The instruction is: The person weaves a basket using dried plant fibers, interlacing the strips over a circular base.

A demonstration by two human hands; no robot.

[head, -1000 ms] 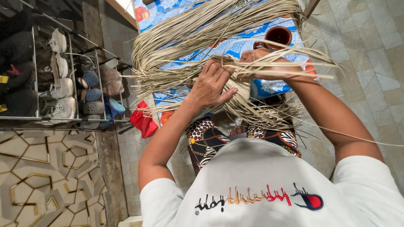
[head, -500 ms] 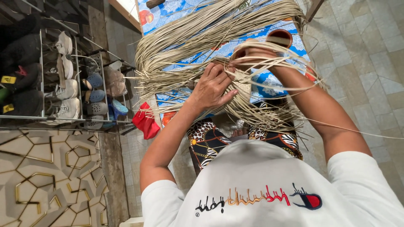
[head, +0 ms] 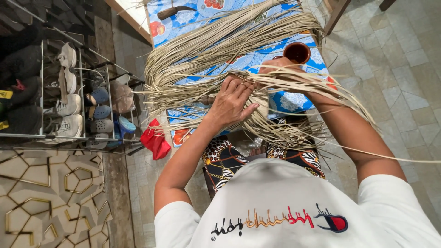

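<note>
Dried straw strands [head: 275, 82] draped over right hand [head: 275, 69], left hand [head: 232, 101] pinching them

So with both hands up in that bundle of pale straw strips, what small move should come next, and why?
Probably draw one strip free with the left hand while the right hand steadies the straw bundle. The left fingers are bunched on strands near the middle, the right hand is closed around the same mass, and loose ends splay out over the blue patterned mat, unsorted.
</note>
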